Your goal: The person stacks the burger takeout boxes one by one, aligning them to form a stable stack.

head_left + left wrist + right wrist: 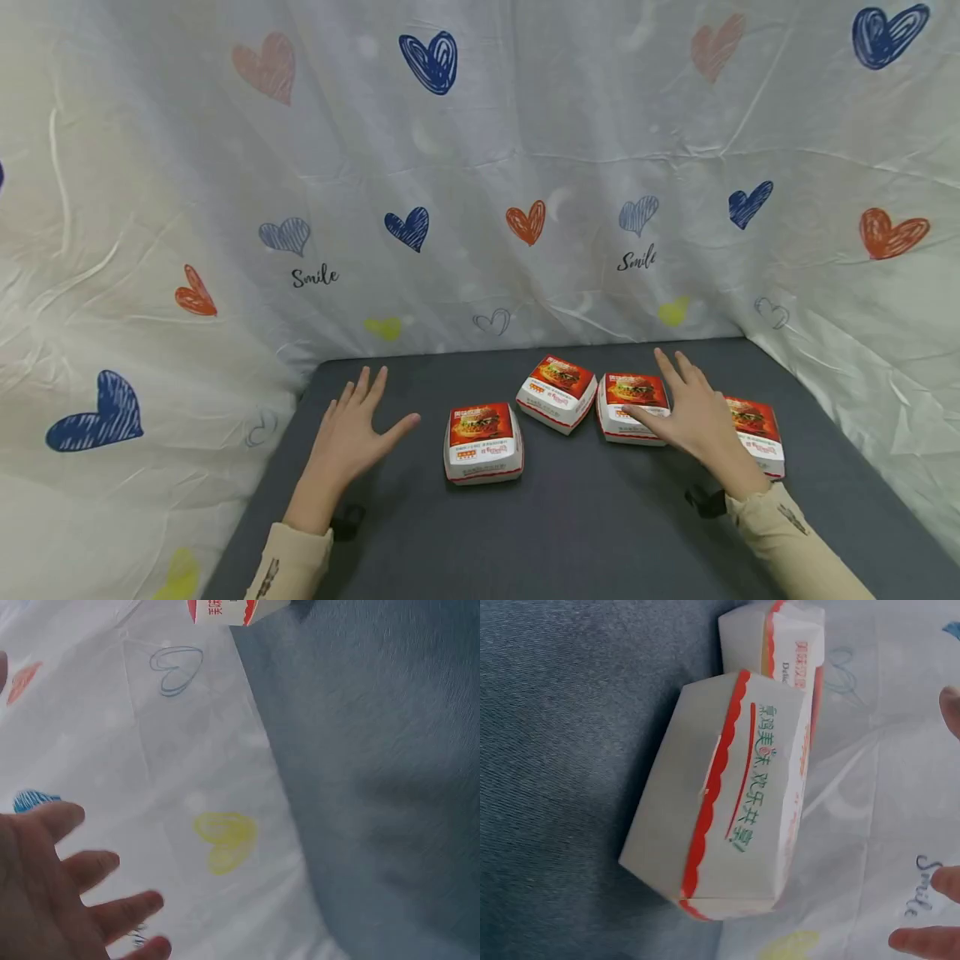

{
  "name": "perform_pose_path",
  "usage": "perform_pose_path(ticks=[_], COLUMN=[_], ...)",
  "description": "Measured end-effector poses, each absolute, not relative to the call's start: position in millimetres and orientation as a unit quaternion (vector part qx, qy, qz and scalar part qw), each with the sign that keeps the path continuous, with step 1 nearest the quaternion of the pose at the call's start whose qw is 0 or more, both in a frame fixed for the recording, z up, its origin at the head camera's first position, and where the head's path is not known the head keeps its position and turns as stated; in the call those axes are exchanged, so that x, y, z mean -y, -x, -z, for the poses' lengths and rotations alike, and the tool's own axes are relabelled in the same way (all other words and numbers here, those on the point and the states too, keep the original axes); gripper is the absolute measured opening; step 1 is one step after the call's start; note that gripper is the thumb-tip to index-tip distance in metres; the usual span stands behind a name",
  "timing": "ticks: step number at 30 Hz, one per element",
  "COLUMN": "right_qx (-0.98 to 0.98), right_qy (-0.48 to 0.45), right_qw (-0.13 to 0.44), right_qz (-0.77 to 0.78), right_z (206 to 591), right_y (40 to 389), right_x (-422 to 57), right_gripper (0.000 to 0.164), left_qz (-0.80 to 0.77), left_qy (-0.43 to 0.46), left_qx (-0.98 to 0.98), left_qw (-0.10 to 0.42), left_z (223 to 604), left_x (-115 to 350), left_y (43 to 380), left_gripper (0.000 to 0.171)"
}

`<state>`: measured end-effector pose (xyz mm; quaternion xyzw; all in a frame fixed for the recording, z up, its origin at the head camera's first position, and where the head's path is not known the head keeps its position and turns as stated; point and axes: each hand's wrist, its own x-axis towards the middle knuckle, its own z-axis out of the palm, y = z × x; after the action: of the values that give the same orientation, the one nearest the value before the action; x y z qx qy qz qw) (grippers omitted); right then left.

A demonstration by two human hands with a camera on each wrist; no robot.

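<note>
Four is avoided here: several burger boxes with red printed lids lie on the dark grey table. One burger box (483, 443) sits alone near the middle, a second burger box (557, 393) is farther back, and a third burger box (633, 407) stands beside it. My right hand (693, 417) hovers with spread fingers, overlapping the third box in the head view. Partly behind that hand is another burger box (756, 435) at the right. Left of the lone box, my left hand (348, 446) is raised, fingers spread, holding nothing. The right wrist view shows a box's white side (735, 795) close up.
A white cloth (465, 167) printed with hearts hangs behind the table and down both sides. The dark grey table (555, 533) reaches to its foot. A black wrist strap piece (348, 522) shows under the left wrist.
</note>
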<state>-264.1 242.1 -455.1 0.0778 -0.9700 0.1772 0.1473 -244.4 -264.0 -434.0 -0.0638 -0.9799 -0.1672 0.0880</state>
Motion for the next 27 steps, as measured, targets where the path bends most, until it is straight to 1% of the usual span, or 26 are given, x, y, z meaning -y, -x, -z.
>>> perform_pose_path(ticks=[5, 9, 12, 17, 24, 27], right_qx=[0.951, 0.939, 0.937, 0.932, 0.931, 0.930], right_qy=[-0.070, -0.058, -0.054, -0.049, -0.039, -0.041], right_qw=[0.151, 0.121, 0.109, 0.103, 0.076, 0.074], right_qz=[-0.259, -0.316, -0.329, -0.343, -0.355, -0.358], right_z=[462.3, 471.8, 479.5, 495.1, 513.1, 517.5], right_y=[256.7, 252.8, 254.0, 258.4, 256.7, 257.9], right_x=[-245.7, -245.2, -245.3, -248.9, -247.0, -246.6], right_gripper=[0.108, 0.112, 0.117, 0.124, 0.135, 0.136], left_qz=[0.237, 0.280, 0.304, 0.335, 0.360, 0.372], left_qy=[0.073, 0.094, 0.098, 0.099, 0.102, 0.101], left_qx=[0.967, 0.955, 0.947, 0.937, 0.926, 0.922], left_qw=[0.049, 0.002, -0.019, -0.029, -0.042, -0.041], left_z=[456.3, 476.0, 485.5, 499.0, 517.8, 522.5], left_x=[265.1, 257.9, 250.9, 242.3, 229.5, 224.6], left_y=[242.3, 241.5, 242.9, 250.0, 254.5, 256.7], left_gripper=[0.105, 0.109, 0.115, 0.120, 0.126, 0.127])
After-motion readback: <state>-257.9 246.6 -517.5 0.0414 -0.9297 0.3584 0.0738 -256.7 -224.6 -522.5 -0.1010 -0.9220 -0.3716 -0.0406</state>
